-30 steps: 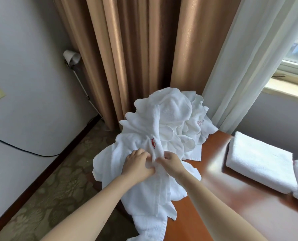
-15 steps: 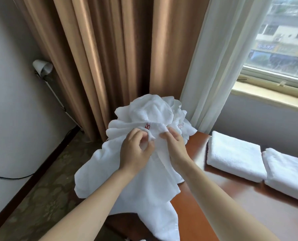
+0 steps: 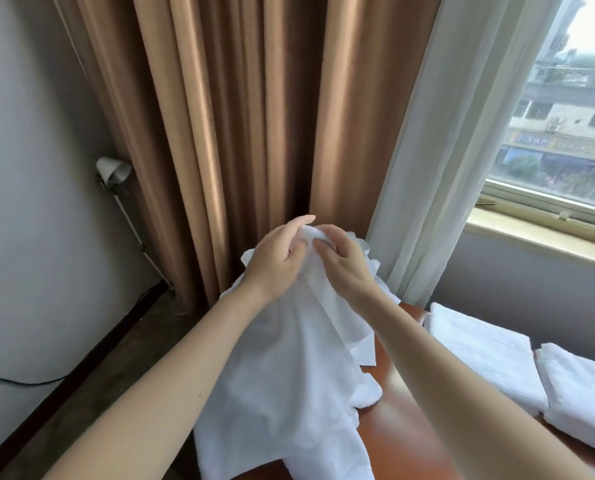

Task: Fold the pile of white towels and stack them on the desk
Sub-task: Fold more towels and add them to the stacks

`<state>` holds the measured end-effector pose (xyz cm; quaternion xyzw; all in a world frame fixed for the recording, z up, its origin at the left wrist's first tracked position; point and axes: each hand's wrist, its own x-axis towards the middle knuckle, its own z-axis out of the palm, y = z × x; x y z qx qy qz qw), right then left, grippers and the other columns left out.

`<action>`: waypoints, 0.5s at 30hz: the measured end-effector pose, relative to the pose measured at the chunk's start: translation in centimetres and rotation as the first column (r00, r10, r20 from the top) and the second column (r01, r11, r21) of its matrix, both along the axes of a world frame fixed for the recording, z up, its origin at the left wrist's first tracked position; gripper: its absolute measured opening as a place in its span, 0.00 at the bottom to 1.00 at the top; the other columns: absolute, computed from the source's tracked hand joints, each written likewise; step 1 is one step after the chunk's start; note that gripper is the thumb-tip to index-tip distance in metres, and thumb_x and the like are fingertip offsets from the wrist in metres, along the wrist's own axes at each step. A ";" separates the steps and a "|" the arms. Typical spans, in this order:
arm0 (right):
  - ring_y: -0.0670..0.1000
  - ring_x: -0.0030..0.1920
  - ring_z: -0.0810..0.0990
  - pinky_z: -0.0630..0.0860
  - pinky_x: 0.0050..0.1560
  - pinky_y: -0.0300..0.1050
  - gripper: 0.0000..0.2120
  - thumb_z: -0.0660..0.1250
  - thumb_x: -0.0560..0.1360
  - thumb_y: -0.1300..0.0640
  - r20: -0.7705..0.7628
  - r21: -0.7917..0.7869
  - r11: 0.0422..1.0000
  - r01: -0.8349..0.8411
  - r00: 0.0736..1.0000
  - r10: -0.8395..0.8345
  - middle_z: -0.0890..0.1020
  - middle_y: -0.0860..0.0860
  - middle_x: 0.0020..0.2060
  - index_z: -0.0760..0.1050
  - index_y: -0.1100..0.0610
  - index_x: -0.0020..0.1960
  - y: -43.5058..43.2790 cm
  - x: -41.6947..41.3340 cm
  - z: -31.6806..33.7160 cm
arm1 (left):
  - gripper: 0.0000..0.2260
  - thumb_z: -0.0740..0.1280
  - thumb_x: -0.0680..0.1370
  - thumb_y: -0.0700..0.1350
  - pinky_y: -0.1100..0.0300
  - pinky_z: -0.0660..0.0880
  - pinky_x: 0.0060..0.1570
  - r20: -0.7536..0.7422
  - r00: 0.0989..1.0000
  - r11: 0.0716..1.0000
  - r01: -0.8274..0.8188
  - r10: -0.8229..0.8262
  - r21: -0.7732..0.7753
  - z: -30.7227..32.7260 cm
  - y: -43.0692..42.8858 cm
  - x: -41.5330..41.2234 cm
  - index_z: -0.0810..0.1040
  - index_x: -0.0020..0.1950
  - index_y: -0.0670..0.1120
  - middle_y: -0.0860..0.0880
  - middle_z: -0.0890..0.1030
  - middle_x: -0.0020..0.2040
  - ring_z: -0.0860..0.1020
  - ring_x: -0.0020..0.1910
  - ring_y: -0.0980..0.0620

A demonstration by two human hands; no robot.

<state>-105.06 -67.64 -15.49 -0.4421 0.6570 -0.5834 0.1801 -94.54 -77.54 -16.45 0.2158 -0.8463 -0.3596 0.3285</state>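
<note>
Pinching top edge of one towel (image 3: 282,375) in left hand (image 3: 275,259) and right hand (image 3: 346,271), high over the surface (image 3: 410,431), likely to spread it.

Left hand (image 3: 275,261), right hand (image 3: 345,269) — aloft (curled)

Single head-worn wide-angle view, set close above the desk (image 3: 410,445) near edge, looking forward and slightly down. It faces the curtain (image 3: 254,116) behind the desk; window (image 3: 566,133) right of the desk.
</note>
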 end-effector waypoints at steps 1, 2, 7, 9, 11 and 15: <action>0.32 0.41 0.76 0.70 0.42 0.26 0.11 0.59 0.81 0.65 0.005 -0.057 0.998 0.013 1.000 -0.012 0.80 0.42 0.42 0.78 0.54 0.55 -0.3 -0.1 1.1 | 0.18 0.59 0.81 0.42 0.59 0.69 0.67 0.022 1.000 1.000 0.016 -0.016 -0.003 1.1 -0.5 0.0 0.71 0.71 0.53 0.57 0.74 0.68 0.71 0.67 0.60; 0.33 0.40 0.77 0.70 0.41 0.27 0.11 0.60 0.80 0.66 0.013 -0.113 0.993 0.023 1.000 -0.022 0.81 0.43 0.41 0.79 0.55 0.52 -0.5 -0.3 2.1 | 0.16 0.61 0.81 0.45 0.56 0.72 0.63 0.048 0.999 1.000 0.012 -0.011 -0.008 2.1 -0.8 0.0 0.73 0.68 0.55 0.58 0.76 0.64 0.74 0.62 0.59; 0.41 0.38 0.77 0.73 0.38 0.35 0.05 0.69 0.75 0.62 0.012 -0.153 0.988 0.033 0.999 -0.032 0.80 0.45 0.38 0.79 0.54 0.49 -0.2 -1.4 4.6 | 0.04 0.63 0.81 0.52 0.49 0.77 0.43 -0.026 0.992 0.988 -0.125 0.123 -0.088 5.7 -1.0 -0.7 0.74 0.50 0.53 0.57 0.78 0.43 0.79 0.41 0.54; 0.44 0.39 0.80 0.77 0.38 0.38 0.09 0.74 0.72 0.59 0.033 -0.028 0.999 0.018 0.999 -0.017 0.82 0.48 0.40 0.78 0.52 0.51 0.7 -1.9 4.4 | 0.04 0.63 0.81 0.49 0.46 0.78 0.43 -0.168 0.974 0.980 -0.170 0.151 -0.104 7.2 -0.5 -1.2 0.73 0.50 0.50 0.57 0.77 0.41 0.78 0.40 0.51; 0.46 0.42 0.84 0.79 0.39 0.38 0.11 0.76 0.71 0.57 0.099 0.111 0.988 -0.107 0.990 0.097 0.86 0.48 0.43 0.79 0.52 0.52 1.7 -2.2 3.8 | 0.05 0.63 0.82 0.49 0.46 0.79 0.43 -0.320 0.935 0.976 -0.195 0.155 -0.097 9.1 0.1 -1.5 0.73 0.51 0.49 0.57 0.77 0.41 0.78 0.41 0.51; 0.48 0.53 0.84 0.82 0.53 0.47 0.13 0.71 0.77 0.53 0.204 0.193 0.956 -0.223 0.962 0.184 0.86 0.48 0.52 0.79 0.51 0.61 2.0 -2.1 3.5 | 0.06 0.66 0.81 0.50 0.53 0.80 0.41 -0.397 0.916 0.989 -0.103 0.055 -0.103 11.7 1.7 -2.7 0.75 0.52 0.49 0.57 0.78 0.43 0.78 0.42 0.57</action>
